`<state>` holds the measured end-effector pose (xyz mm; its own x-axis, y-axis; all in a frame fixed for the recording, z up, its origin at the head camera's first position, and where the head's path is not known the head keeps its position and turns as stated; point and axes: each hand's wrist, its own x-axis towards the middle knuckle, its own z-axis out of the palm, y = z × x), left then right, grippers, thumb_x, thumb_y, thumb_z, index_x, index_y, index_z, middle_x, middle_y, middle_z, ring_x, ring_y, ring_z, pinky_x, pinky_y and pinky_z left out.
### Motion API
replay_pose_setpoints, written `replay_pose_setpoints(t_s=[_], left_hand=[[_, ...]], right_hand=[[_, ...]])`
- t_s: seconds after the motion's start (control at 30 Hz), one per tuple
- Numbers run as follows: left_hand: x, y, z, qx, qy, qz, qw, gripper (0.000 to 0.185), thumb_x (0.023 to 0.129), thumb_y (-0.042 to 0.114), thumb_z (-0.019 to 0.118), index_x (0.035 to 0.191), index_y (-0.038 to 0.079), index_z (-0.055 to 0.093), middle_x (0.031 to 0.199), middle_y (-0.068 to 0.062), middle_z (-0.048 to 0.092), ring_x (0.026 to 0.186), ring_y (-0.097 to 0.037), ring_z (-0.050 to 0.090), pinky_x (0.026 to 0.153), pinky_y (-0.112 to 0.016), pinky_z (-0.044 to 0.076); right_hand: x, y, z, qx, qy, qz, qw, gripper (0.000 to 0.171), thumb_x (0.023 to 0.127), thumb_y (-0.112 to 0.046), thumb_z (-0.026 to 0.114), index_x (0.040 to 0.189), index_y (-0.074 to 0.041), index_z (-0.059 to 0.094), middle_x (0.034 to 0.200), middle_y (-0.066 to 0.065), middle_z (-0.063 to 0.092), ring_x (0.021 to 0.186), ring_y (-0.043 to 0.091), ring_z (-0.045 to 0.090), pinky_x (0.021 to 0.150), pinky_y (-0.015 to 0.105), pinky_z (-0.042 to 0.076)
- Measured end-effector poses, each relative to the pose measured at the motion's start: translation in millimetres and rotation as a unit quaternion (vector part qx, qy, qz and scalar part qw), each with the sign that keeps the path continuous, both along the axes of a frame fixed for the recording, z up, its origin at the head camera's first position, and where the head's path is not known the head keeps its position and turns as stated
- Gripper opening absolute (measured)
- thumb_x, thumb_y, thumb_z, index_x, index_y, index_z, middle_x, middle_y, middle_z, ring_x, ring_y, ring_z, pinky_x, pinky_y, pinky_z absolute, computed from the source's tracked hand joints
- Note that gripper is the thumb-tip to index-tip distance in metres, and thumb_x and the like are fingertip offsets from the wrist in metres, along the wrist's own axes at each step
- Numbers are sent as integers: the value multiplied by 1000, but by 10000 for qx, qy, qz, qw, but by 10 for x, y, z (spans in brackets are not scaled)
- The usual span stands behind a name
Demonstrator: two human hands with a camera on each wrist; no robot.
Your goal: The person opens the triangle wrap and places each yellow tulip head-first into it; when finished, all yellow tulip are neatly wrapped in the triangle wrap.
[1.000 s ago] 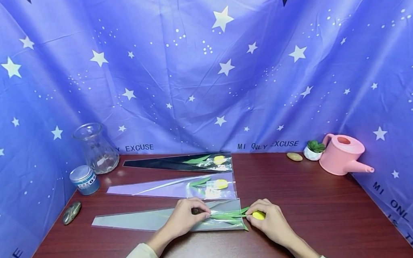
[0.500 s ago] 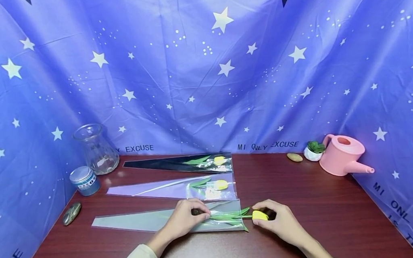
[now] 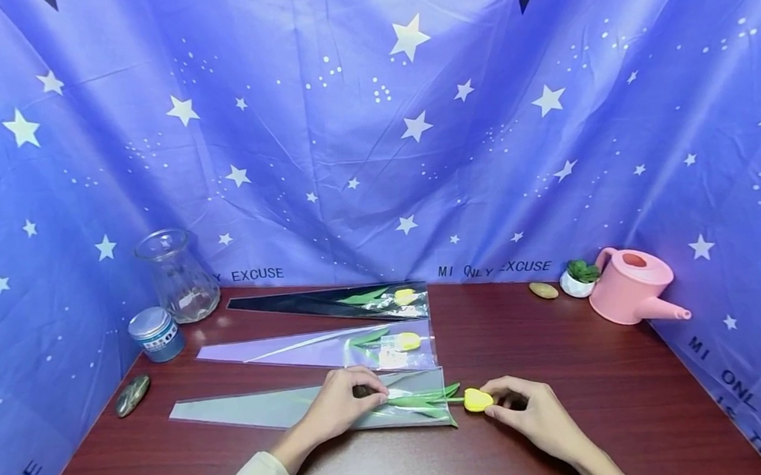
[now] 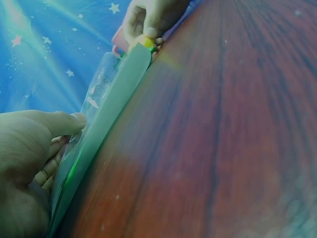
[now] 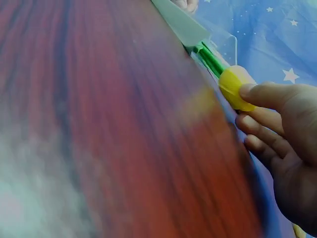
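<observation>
Left hand: the left hand (image 3: pixel 341 404) presses on the grey sleeve (image 3: pixel 286 407), fingers curled and pinching its plastic beside the green stem.
Right hand: the right hand (image 3: pixel 537 417) pinches the yellow tulip head (image 3: pixel 477 400).
Tulip: lies on the surface (image 3: pixel 601 392), bloom just outside the sleeve's open end, leaves inside.

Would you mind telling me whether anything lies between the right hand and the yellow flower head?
Nothing visible does: the right hand already pinches the yellow flower head, just outside the sleeve's open end.
</observation>
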<state>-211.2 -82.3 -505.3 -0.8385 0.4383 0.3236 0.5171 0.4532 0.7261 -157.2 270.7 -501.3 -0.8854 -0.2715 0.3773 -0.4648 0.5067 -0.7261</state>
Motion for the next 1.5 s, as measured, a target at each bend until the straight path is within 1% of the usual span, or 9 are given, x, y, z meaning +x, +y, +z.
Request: replay_pose_setpoints(t_s=[0.17, 0.3, 0.47, 0.73, 0.9, 1.03, 1.13, 1.3, 1.5], left_hand=[[16, 1, -6, 15, 83, -28, 10000, 11, 86, 21, 83, 89, 32, 81, 93, 20, 75, 98, -3, 68, 98, -29, 52], [30, 7, -6, 76, 114, -93, 9999, 12, 87, 21, 83, 90, 32, 81, 94, 19, 75, 100, -4, 68, 99, -30, 52], [49, 4, 15, 227, 136, -189, 9995, 13, 86, 19, 83, 91, 31, 81, 95, 17, 76, 100, -5, 68, 99, -31, 53], [61, 19, 44, 262, 159, -281, 9991, 4, 88, 24, 82, 92, 26, 83, 96, 17, 76, 100, -4, 68, 99, -31, 53], [47, 39, 49, 307, 240, -319, 9987, 5, 87, 23, 82, 92, 23, 83, 96, 16, 76, 100, -5, 68, 99, -31, 53], [46, 39, 58, 343, 247, -309, 9986, 5, 87, 21, 83, 92, 23, 83, 95, 16, 77, 99, -5, 68, 97, -30, 53], [55, 33, 72, 347, 195, -292, 9988, 5, 87, 20, 83, 92, 23, 83, 95, 16, 76, 99, -4, 67, 97, -29, 53], [68, 32, 94, 354, 132, -300, 9988, 5, 87, 21, 83, 92, 23, 82, 96, 16, 76, 99, -5, 67, 98, -29, 53], [65, 34, 103, 277, 46, -320, 9991, 5, 87, 21, 83, 92, 23, 83, 95, 16, 76, 99, -4, 67, 99, -30, 52]], right_hand=[[-2, -115, 18, -322, 88, 56, 9994, 25, 84, -5, 83, 105, -16, 76, 87, -1, 77, 75, 0, 66, 64, 21, 55], [-9, -226, 38, -477, 0, 45, 9989, 23, 85, -8, 83, 105, -16, 77, 89, -1, 78, 78, 0, 68, 66, 21, 56], [-42, -350, 24, -560, -119, 206, 9981, 20, 87, -11, 82, 106, -16, 78, 92, 0, 79, 78, 2, 69, 66, 23, 57], [-128, -506, 5, -772, -689, 386, 9939, 20, 87, -14, 82, 107, -10, 80, 94, 7, 80, 77, 0, 69, 65, 23, 59], [-202, -563, -12, -854, -861, 522, 9912, 21, 87, -15, 83, 107, -8, 81, 99, 9, 81, 82, 1, 71, 70, 24, 60], [-258, -586, -22, -865, -887, 717, 9897, 22, 88, -14, 82, 108, -6, 81, 100, 12, 81, 86, 2, 73, 74, 25, 61], [-297, -599, -30, -770, -901, 793, 9898, 23, 88, -15, 82, 109, -6, 81, 101, 11, 81, 89, 1, 72, 77, 22, 60], [-342, -628, -27, -556, -1001, 918, 9892, 26, 88, -19, 82, 111, -8, 81, 105, 9, 81, 97, -1, 70, 82, 18, 56], [-339, -594, 17, -327, -1146, 990, 9879, 27, 90, -23, 81, 115, -14, 80, 110, 3, 80, 105, 1, 70, 89, 18, 55]])
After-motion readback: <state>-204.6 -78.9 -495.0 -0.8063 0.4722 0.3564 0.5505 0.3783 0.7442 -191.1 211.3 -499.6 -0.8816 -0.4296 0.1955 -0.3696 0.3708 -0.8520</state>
